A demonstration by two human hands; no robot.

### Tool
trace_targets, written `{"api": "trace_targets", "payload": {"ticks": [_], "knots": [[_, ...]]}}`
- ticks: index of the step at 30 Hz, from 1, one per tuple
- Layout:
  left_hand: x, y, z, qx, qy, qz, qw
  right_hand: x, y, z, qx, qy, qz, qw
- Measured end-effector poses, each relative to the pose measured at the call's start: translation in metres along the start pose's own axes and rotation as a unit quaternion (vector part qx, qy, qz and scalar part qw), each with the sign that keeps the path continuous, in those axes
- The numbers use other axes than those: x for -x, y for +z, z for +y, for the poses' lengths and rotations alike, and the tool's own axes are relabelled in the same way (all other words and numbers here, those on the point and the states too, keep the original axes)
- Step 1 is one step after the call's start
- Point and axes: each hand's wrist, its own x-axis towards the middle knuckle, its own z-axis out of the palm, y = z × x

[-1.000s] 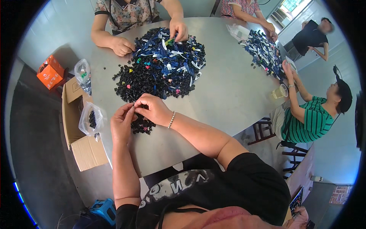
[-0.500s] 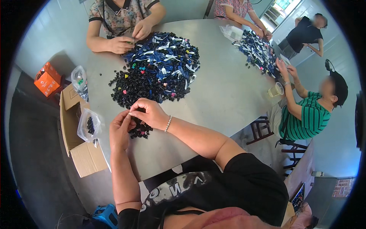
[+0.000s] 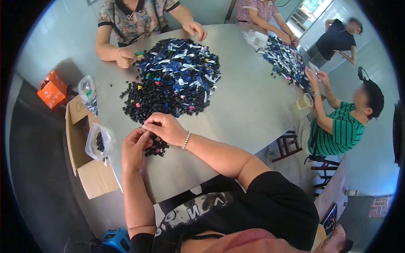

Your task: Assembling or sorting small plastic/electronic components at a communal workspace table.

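Note:
My left hand (image 3: 135, 145) and my right hand (image 3: 165, 127) meet at their fingertips over the near edge of a heap of small black pieces. Both are closed in a pinch, and whatever lies between the fingers is too small and covered to make out. Beneath them sits a small cluster of black pieces (image 3: 157, 149) with a few pink ones. Just beyond spreads the large heap (image 3: 145, 99) of black bits, dotted with red, yellow and teal pieces. Its far part is topped with dark blue and white elongated pieces (image 3: 181, 63).
The metal table (image 3: 240, 88) carries a second heap (image 3: 284, 61) at the far right, near a plastic cup (image 3: 304, 101). Co-workers sit around the table. A cardboard box (image 3: 99, 177) and plastic bags (image 3: 100, 141) stand at the left edge, an orange bag (image 3: 52, 89) beyond.
My hands stay pinched together in nearly the same place. The co-worker across has drawn their hands apart, one moving right to the table's far edge, the other left with something green and yellow.

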Motion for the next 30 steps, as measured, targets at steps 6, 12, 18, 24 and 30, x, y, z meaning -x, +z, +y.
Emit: {"api": "trace_targets", "payload": {"ticks": [6, 12, 18, 24, 30], "knots": [[0.002, -0.007, 0.0, 0.1, -0.047, -0.015, 0.994, 0.0, 0.002, -0.006, -0.092, 0.077, -0.038, 0.992], [0.001, -0.008, 0.0, 0.145, -0.054, -0.055, 0.986, 0.002, 0.001, -0.008, -0.128, 0.09, -0.045, 0.987], [0.001, -0.009, 0.0, 0.175, -0.058, -0.052, 0.981, 0.003, 0.001, -0.019, -0.126, 0.111, -0.048, 0.985], [-0.003, -0.016, -0.003, 0.217, -0.029, -0.05, 0.974, 0.0, -0.006, -0.026, -0.079, 0.099, -0.083, 0.989], [0.0, -0.016, 0.003, 0.219, -0.032, -0.063, 0.973, 0.0, -0.008, -0.028, -0.083, 0.12, -0.099, 0.984]]}}
